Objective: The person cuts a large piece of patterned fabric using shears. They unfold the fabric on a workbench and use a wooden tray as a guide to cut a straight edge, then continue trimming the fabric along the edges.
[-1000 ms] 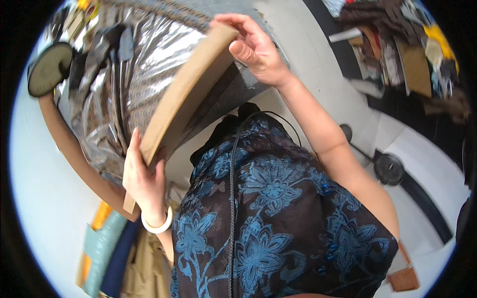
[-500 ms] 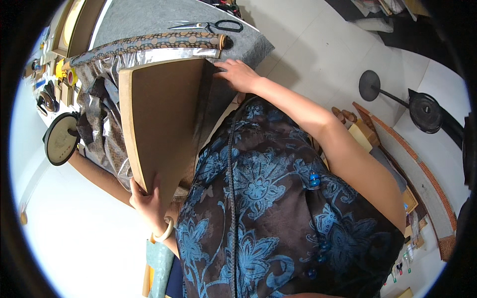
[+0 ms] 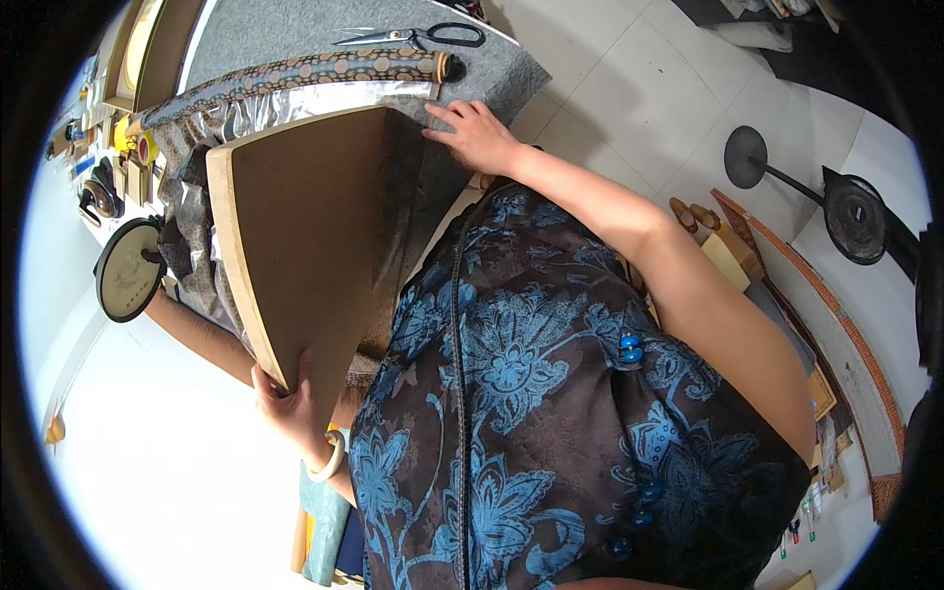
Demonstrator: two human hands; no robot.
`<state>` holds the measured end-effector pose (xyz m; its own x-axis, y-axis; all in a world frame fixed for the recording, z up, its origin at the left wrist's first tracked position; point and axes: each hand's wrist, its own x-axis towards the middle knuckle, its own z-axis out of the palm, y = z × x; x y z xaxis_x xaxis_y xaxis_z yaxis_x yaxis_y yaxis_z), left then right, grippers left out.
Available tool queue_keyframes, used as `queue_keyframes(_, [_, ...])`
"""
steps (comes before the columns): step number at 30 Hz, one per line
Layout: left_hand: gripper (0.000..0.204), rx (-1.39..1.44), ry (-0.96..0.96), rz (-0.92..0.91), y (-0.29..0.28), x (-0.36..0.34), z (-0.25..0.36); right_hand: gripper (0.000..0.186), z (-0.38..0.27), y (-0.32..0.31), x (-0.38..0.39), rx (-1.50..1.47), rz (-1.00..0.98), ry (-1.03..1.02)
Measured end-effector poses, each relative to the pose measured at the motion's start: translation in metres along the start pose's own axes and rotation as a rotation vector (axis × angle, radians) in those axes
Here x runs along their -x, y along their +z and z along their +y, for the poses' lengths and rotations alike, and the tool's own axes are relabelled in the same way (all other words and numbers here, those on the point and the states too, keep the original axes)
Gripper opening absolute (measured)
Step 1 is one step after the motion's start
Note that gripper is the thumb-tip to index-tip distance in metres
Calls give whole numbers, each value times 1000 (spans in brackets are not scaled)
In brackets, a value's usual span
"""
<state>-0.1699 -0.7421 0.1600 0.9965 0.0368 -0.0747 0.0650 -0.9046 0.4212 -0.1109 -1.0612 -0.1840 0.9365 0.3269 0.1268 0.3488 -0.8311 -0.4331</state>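
A large brown board [image 3: 305,206] with a thick pale edge stands tilted up on the worktable. My left hand [image 3: 287,398], with a pale bangle at its wrist, grips its lower near edge, thumb on the brown face and fingers behind. At the board's far right corner is my right hand [image 3: 480,138], fingers stretched out and apart over the grey felt-like surface [image 3: 295,34]; whether the fingertips touch the board I cannot tell. Behind the board lie a roll of patterned fabric [image 3: 305,77] and crumpled patterned fabric [image 3: 187,211], partly hidden by it.
Black-handled scissors [image 3: 418,37] lie beyond the roll. At the left stand a round disc-shaped object [image 3: 130,270] and a yellow tape roll [image 3: 146,147]. A black stand with a round base [image 3: 745,157] is on the tiled floor [image 3: 610,88] at the right. Rolled fabrics [image 3: 323,526] stand below my left hand.
The board's upper left corner has swung out to the left and slightly down. My left hand keeps its grip. My right hand's fingers have spread a little, near the same corner.
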Motion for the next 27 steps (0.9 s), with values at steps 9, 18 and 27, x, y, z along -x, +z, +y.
queue_keyframes(9, [30, 69, -19, 6, 5, 9, -4, 55, 4, 3, 2, -43, 10, -15])
queue_keyframes(18, [32, 12, -101, -37, 10, 11, -2, 52, 6, 2, 3, -45, -26, -5])
queue_keyframes(27, [31, 42, -32, 16, 22, 15, 0, 59, 9, 6, 4, -43, 33, -12])
